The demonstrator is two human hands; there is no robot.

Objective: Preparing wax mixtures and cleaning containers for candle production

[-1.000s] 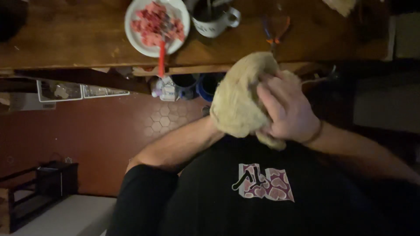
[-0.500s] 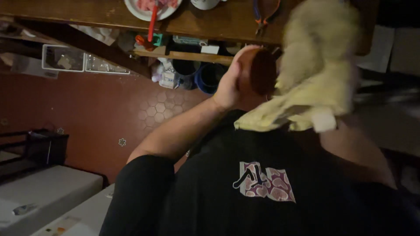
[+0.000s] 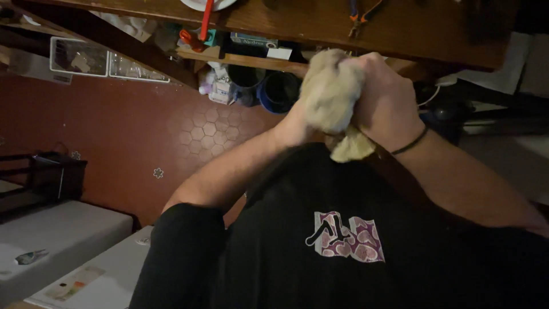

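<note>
Cream cloth point(image 3: 330, 94) is being bunched against the chest below the worktop point(image 3: 400, 28); right hand point(image 3: 386, 100) fingers clamping it, left hand point(image 3: 294, 127) supporting underneath, its fingers hidden.

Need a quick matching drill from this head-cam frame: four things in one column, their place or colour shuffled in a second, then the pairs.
Things
1. cloth
2. hair tie
3. pliers
4. floor

Place or colour
A. lying on the wooden table at the top
B. dark band around the right wrist
C. reddish, with a hexagon pattern
D. pale yellow, bunched between the left hand and the right hand

Pairs: 1-D, 2-B, 3-A, 4-C
</note>
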